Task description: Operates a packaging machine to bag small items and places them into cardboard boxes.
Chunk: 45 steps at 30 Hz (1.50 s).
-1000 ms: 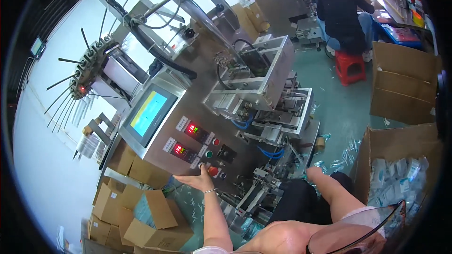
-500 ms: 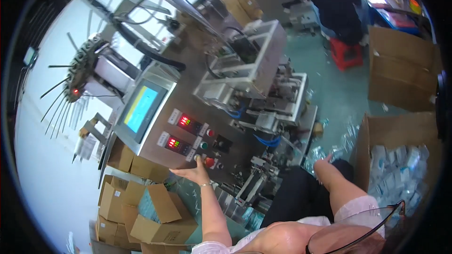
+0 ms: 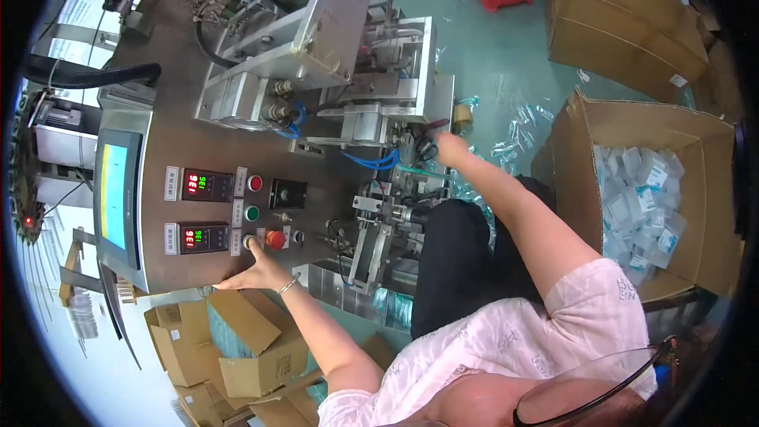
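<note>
My left hand [image 3: 254,266] rests on the steel control panel [image 3: 205,158] of a packaging machine, its forefinger on a small round button [image 3: 248,241] beside the red mushroom button [image 3: 274,239]. The other fingers are spread on the panel's lower edge. My right hand [image 3: 448,148] reaches into the machine's mechanism [image 3: 395,158], among blue hoses and black cables near its right side. Whether it grips anything there is unclear.
A blue touch screen [image 3: 115,194] and two red number displays [image 3: 204,184] sit left of the buttons. An open carton of small white packets [image 3: 640,205] stands at my right. Flattened and open cartons [image 3: 237,348] lie below the panel. More cartons [image 3: 617,24] stand behind.
The view has swung down and closer to the machine. My left hand stays at the panel buttons. My right arm has lifted from my lap and stretched forward into the mechanism.
</note>
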Each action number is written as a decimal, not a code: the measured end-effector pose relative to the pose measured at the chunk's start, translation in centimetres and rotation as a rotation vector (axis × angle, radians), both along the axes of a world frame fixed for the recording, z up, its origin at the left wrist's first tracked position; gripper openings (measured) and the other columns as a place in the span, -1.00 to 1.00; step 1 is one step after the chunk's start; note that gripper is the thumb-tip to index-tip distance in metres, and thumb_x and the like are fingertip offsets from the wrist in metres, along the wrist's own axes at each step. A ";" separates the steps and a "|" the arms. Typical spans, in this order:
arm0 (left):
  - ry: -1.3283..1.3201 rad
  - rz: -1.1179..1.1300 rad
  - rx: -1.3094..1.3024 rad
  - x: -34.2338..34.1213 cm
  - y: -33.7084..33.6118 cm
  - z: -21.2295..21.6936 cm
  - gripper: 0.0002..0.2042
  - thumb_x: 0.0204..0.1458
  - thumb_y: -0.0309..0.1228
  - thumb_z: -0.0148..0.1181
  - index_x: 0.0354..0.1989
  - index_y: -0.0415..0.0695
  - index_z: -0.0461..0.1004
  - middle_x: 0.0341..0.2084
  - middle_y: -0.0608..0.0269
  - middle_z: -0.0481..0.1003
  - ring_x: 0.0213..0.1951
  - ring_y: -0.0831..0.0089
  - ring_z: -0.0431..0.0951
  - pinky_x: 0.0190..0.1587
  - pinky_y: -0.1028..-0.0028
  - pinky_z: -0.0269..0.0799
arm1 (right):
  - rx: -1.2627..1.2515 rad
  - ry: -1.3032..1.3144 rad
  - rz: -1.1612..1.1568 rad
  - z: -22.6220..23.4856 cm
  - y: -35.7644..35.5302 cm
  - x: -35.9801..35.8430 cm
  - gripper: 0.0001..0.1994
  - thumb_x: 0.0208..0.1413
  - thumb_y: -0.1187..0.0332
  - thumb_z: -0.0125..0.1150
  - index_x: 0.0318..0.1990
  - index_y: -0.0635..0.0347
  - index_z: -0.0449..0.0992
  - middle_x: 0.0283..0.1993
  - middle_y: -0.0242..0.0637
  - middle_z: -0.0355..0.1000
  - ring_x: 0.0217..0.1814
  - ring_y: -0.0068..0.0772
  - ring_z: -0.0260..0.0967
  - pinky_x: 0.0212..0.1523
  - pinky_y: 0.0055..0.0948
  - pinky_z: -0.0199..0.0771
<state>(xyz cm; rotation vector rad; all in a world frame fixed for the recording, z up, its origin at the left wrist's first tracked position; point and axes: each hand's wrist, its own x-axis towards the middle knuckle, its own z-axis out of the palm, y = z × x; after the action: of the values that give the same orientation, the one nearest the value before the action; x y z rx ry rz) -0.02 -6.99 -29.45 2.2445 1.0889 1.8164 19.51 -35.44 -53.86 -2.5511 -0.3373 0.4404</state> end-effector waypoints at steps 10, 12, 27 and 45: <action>0.010 0.025 -0.007 -0.1 -0.3 -0.2 0.07 -0.44 -0.19 0.37 0.08 -0.51 -0.32 0.06 -0.31 -0.12 0.10 -0.05 -0.03 0.16 0.20 -0.12 | 0.108 0.099 0.001 0.6 6.2 -3.1 -0.72 -0.24 0.16 0.12 -0.41 0.15 0.48 -0.45 -0.16 0.40 -0.31 -0.09 0.36 -0.21 -0.17 0.31; 0.056 0.060 0.023 -0.4 0.2 -0.3 0.07 -0.44 -0.20 0.37 0.08 -0.51 -0.32 0.05 -0.31 -0.12 0.09 -0.05 -0.03 0.16 0.20 -0.12 | 0.057 0.037 0.113 1.0 5.4 -4.2 -0.77 -0.22 0.23 0.07 -0.40 0.14 0.48 -0.42 -0.19 0.41 -0.29 -0.11 0.37 -0.24 -0.16 0.31; 0.015 -0.033 -0.057 1.5 -1.1 0.3 0.08 -0.42 -0.22 0.37 0.08 -0.51 -0.36 0.08 -0.31 -0.18 0.13 -0.05 -0.11 0.17 0.21 -0.20 | -0.726 0.321 0.486 -11.0 -16.2 0.0 -0.75 -0.11 0.29 -0.01 -0.23 0.02 0.48 -0.13 -0.28 0.38 -0.14 -0.25 0.35 -0.21 -0.23 0.34; 0.052 0.046 0.019 0.2 0.7 -0.4 0.08 -0.42 -0.20 0.36 0.08 -0.53 -0.36 0.07 -0.32 -0.15 0.12 -0.05 -0.08 0.17 0.21 -0.18 | 0.448 0.619 -0.086 1.6 6.6 -1.7 -0.45 -0.40 0.23 0.25 -0.23 0.42 0.28 -0.36 -0.04 0.41 -0.31 -0.14 0.40 -0.31 -0.31 0.40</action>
<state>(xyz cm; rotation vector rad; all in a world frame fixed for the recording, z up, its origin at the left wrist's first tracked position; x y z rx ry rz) 0.22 -6.34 -29.89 2.3086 1.1456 1.8032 17.83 -28.83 -52.22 -1.8739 -0.0787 0.9637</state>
